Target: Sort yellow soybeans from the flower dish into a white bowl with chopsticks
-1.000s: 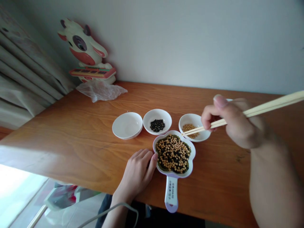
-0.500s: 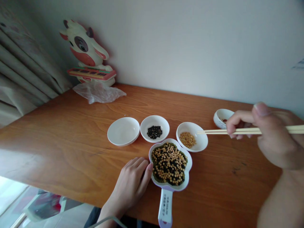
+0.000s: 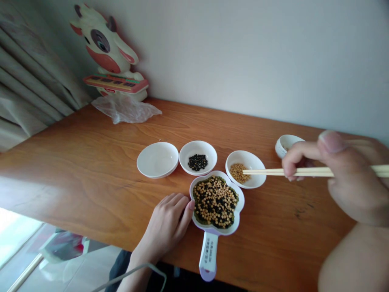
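Note:
My right hand [image 3: 343, 174] holds a pair of chopsticks [image 3: 288, 172], pinched together, with their tips at the yellow beans in a white bowl [image 3: 257, 164]. No bean clearly shows between the tips. My left hand [image 3: 170, 221] lies on the table, fingers loosely bent, its thumb against the rim of a flower-shaped scoop [image 3: 241, 202]. Mixed yellow beans, black beans and small green ones fill the scoop, whose labelled handle [image 3: 209, 251] points toward me. Beyond the scoop, a second white bowl [image 3: 209, 152] contains black beans. An empty white bowl [image 3: 157, 160] stands left of it.
Behind my right hand is a small bowl [image 3: 282, 148], partly hidden. A cow-shaped toy keyboard [image 3: 115, 79] and a crumpled clear plastic bag [image 3: 129, 110] occupy the table's far left corner. A cable [image 3: 133, 269] passes over my left wrist.
The chopstick tips have moved left and down, from the yellow-bean bowl's right side onto the beans. My left hand stays at the scoop. The whole view has shifted slightly.

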A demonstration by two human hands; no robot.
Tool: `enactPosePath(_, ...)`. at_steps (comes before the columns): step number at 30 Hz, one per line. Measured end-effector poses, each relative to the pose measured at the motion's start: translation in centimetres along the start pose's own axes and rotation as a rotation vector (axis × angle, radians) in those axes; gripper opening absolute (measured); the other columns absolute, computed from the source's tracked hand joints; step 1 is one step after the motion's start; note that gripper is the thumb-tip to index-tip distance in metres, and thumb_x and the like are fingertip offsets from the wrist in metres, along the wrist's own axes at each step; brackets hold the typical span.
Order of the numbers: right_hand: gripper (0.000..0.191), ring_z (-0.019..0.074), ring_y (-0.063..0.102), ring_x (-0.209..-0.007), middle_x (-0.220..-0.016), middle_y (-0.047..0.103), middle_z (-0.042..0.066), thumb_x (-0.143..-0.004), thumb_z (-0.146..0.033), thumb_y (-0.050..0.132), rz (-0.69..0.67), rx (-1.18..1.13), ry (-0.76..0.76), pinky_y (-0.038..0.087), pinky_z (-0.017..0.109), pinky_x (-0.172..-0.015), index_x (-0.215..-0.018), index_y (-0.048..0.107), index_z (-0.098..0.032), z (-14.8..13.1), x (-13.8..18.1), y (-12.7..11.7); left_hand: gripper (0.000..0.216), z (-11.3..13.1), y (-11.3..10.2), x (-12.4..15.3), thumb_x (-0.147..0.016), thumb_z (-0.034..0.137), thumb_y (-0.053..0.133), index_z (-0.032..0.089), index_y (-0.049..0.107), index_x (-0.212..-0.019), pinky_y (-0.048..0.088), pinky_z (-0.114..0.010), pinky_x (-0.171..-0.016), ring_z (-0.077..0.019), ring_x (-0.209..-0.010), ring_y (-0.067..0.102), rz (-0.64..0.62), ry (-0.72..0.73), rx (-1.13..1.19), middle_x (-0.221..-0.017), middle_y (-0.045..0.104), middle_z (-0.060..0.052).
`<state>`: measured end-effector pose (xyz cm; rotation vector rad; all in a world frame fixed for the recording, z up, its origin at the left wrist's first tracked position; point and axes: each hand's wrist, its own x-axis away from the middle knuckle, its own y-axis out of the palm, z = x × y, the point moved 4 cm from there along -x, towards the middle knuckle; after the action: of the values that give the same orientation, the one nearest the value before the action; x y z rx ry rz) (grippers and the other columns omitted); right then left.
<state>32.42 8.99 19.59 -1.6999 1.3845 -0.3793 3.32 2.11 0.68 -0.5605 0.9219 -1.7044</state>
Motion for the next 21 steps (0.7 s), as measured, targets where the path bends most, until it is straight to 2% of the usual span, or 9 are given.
enactPosePath(3, 0.059, 0.0211, 0.059, -0.071, -0.073, 0.065, 0.002, -0.111, -0.054, 0.027, -0.118, -0.075, -0.04, 0.039, 0.04, -0.076, -0.075, 0.066, -0.027, -1.1, -0.3, 2.0, 0.037, 0.3, -0.2, -0.2, -0.113, 0.035, 0.034, 0.023, 0.05, -0.082, 0.043, -0.036, -0.079, -0.0199, -0.078, 0.055, -0.001, -0.006, 0.001, -0.083, 0.059, -0.002)
enactPosePath(7, 0.053, 0.0199, 0.062, -0.075, -0.076, 0.067, 0.001, -0.111, -0.052, 0.032, -0.314, -0.227, -0.063, 0.042, 0.037, -0.075, -0.079, 0.065, -0.025, -2.1, -1.1, 5.6, 0.037, 0.6, -0.4, -0.5, -0.113, 0.034, 0.035, 0.023, 0.05, -0.082, 0.044, -0.035, -0.077, -0.0192, -0.076, 0.055, 0.012, 0.017, -0.003, -0.083, 0.061, -0.002)
enactPosePath(11, 0.052, 0.0197, 0.059, -0.072, -0.074, 0.067, 0.002, -0.111, -0.051, 0.031, -0.472, -0.186, -0.106, 0.04, 0.036, -0.07, -0.081, 0.062, -0.024, -2.6, -1.5, 8.4, 0.037, 0.7, -0.6, -0.6, -0.113, 0.033, 0.036, 0.022, 0.052, -0.082, 0.046, -0.035, -0.08, -0.019, -0.078, 0.057, 0.024, 0.021, -0.016, -0.084, 0.062, -0.003)
enactPosePath(15, 0.053, 0.0166, 0.054, -0.066, -0.07, 0.063, 0.0, -0.112, -0.05, 0.029, -0.481, -0.108, -0.124, 0.033, 0.035, -0.064, -0.079, 0.058, -0.022, -2.6, -1.6, 9.3, 0.037, 0.9, -0.6, -0.6, -0.113, 0.032, 0.037, 0.022, 0.055, -0.081, 0.048, -0.035, -0.08, -0.0185, -0.077, 0.059, 0.04, 0.033, -0.02, -0.083, 0.064, -0.003)
enactPosePath(21, 0.054, 0.0156, 0.053, -0.065, -0.07, 0.062, 0.001, -0.113, -0.051, 0.028, -0.493, -0.102, -0.144, 0.03, 0.036, -0.063, -0.078, 0.057, -0.021, -2.7, -1.6, 10.0, 0.039, 0.9, -0.6, -0.5, -0.114, 0.035, 0.034, 0.022, 0.052, -0.082, 0.048, -0.036, -0.082, -0.0189, -0.079, 0.058, 0.026, 0.036, -0.036, -0.084, 0.063, -0.003)
